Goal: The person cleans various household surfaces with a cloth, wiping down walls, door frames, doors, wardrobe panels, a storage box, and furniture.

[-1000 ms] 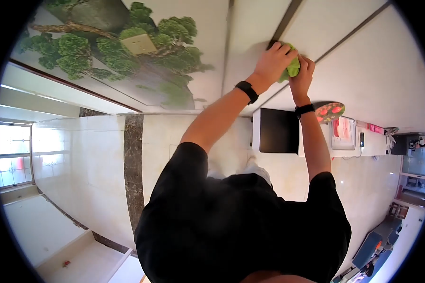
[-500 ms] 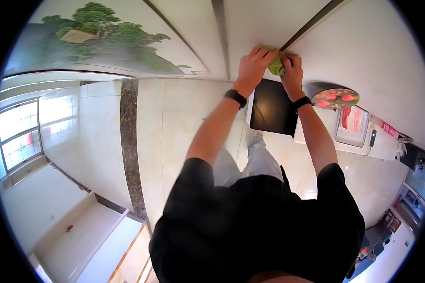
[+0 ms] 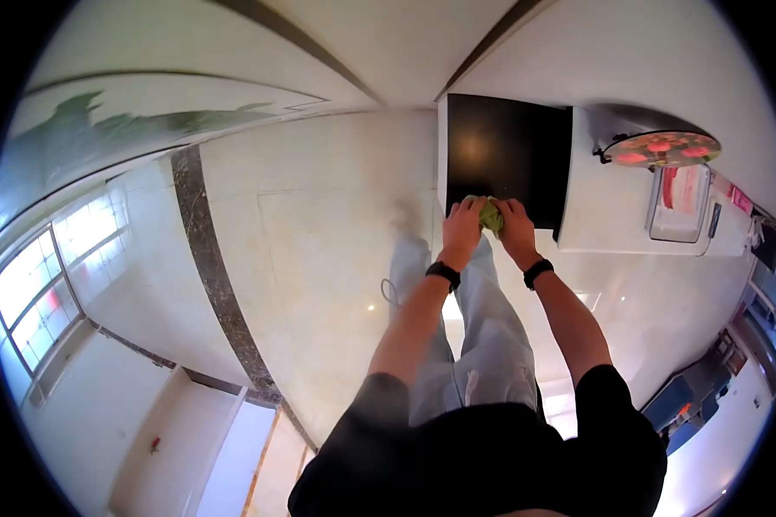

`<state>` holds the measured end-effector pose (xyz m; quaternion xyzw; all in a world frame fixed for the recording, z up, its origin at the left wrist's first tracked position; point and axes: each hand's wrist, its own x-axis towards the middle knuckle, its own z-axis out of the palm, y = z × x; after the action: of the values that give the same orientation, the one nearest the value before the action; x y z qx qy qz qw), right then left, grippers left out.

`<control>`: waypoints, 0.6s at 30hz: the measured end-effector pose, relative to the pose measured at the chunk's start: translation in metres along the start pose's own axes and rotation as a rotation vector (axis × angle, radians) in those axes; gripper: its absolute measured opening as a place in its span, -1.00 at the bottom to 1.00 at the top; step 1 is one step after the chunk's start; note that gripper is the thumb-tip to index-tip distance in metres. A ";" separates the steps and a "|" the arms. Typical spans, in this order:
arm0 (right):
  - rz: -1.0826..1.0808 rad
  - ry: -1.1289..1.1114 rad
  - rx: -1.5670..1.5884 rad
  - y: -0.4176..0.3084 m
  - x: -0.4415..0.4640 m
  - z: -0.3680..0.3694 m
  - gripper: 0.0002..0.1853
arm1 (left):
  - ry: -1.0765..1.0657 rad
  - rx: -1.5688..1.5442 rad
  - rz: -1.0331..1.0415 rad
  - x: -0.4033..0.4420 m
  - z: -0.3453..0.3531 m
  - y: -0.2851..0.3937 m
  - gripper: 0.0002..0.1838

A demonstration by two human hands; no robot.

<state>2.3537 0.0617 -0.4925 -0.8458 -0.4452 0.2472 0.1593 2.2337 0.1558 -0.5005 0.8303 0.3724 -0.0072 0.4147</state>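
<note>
Green cloth [image 3: 491, 219] bunched in your grip

Your left hand [image 3: 462, 233] and right hand [image 3: 517, 233] hold it from either side, fingers [image 3: 512, 208] curled against it, by the black panel's [image 3: 513, 146] near edge as seen; crumpled, its long axis is unclear. Farther right, a pale tray [image 3: 674, 234] holds something red and white [image 3: 683, 189].

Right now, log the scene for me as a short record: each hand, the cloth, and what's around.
Left hand: gripping the green cloth
Right hand: gripping the same cloth
Wrists: a black band on each
Beyond hands: black panel; contact with cloth unclear
Farther right: round red-patterned disc, tray
</note>
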 end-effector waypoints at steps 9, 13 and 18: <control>0.116 0.190 0.169 0.033 0.023 0.093 -0.27 | 0.148 0.031 -0.002 0.035 0.057 -0.052 -0.26; 0.116 0.226 0.199 0.047 0.037 0.092 -0.25 | 0.180 -0.003 0.050 0.057 0.063 -0.049 -0.26; 0.188 0.372 0.159 0.082 0.069 0.067 -0.17 | 0.132 -0.023 0.142 0.116 0.070 -0.012 -0.30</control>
<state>2.4045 0.0770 -0.6071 -0.8994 -0.3062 0.1350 0.2812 2.3308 0.1833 -0.5918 0.8484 0.3392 0.0812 0.3982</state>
